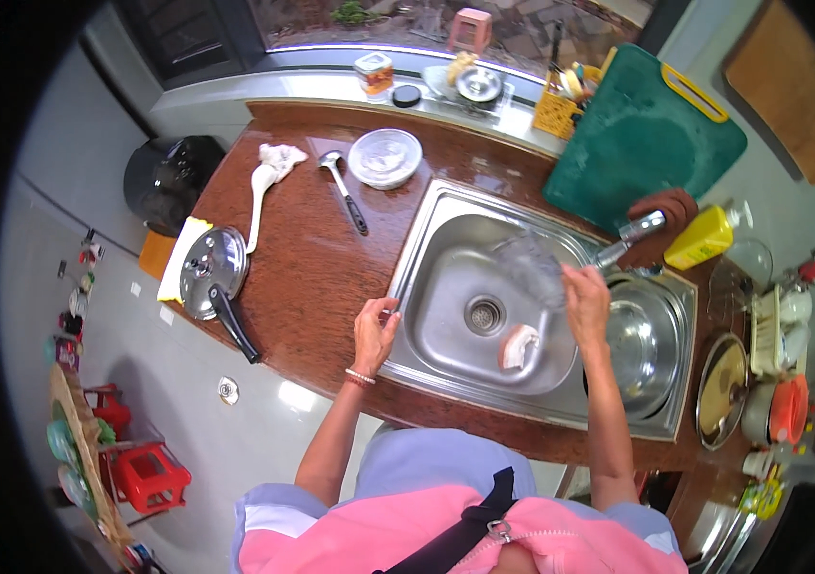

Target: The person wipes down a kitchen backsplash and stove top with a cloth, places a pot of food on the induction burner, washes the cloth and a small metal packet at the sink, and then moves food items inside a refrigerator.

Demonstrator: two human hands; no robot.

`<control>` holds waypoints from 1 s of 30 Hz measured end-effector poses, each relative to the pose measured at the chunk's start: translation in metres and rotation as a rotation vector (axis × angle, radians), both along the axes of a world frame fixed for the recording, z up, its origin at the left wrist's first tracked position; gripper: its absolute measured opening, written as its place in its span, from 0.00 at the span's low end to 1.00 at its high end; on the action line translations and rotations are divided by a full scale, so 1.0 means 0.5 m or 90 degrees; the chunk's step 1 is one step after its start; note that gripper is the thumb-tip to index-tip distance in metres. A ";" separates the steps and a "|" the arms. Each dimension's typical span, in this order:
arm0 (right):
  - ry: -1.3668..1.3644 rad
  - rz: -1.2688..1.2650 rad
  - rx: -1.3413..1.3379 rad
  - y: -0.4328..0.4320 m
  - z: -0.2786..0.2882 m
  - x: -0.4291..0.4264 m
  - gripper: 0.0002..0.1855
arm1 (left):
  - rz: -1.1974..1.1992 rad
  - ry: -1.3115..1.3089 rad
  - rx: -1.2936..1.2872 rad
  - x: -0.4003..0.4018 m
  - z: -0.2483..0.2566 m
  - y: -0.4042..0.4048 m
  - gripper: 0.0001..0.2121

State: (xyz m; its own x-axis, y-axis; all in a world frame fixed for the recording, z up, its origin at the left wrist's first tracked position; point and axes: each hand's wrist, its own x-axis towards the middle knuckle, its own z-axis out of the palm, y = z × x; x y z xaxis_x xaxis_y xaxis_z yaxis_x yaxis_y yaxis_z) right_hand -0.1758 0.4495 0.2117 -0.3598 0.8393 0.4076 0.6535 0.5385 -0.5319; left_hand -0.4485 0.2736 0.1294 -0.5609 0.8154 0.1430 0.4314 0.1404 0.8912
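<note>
My right hand (587,298) pinches a thin clear plastic bag (533,269), blurred, over the right side of a stainless steel sink basin (443,301). Below the bag, a piece of raw meat (519,347) with a pale side and a reddish edge lies in the basin, right of the drain strainer (485,314). By the sink's left rim is my left hand (377,333), with nothing in it and its thumb apart from the fingers. A chrome faucet (630,237) stands behind my right hand.
A steel bowl (641,348) fills the smaller basin at right. On the left counter are a lidded bowl (385,158), a ladle (343,192), a white spoon (258,204) and a pressure-cooker lid (212,273). A green cutting board (644,136) leans behind the faucet, beside a yellow soap bottle (702,237).
</note>
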 end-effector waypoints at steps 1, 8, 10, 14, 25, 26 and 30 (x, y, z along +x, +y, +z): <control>0.041 -0.022 0.031 -0.005 0.022 -0.014 0.07 | 0.010 0.007 0.013 -0.004 0.001 -0.006 0.08; -0.129 0.150 -0.124 -0.109 -0.143 -0.031 0.08 | 0.042 -0.051 0.043 0.008 0.011 -0.027 0.08; -0.279 0.379 -0.338 -0.155 -0.206 -0.015 0.07 | 0.052 -0.055 0.046 0.009 0.009 -0.032 0.07; -0.197 0.274 -0.306 -0.087 -0.189 0.016 0.07 | 0.043 -0.074 0.043 0.004 0.015 -0.036 0.07; 0.134 -0.050 0.252 -0.031 0.113 -0.054 0.14 | 0.048 -0.096 0.053 -0.008 0.017 -0.041 0.06; 0.056 -0.022 0.246 -0.037 0.046 -0.053 0.10 | 0.047 -0.105 0.049 -0.011 0.022 -0.044 0.06; -0.439 0.456 -0.382 -0.100 -0.206 -0.009 0.06 | 0.048 -0.090 0.062 -0.030 -0.006 -0.046 0.06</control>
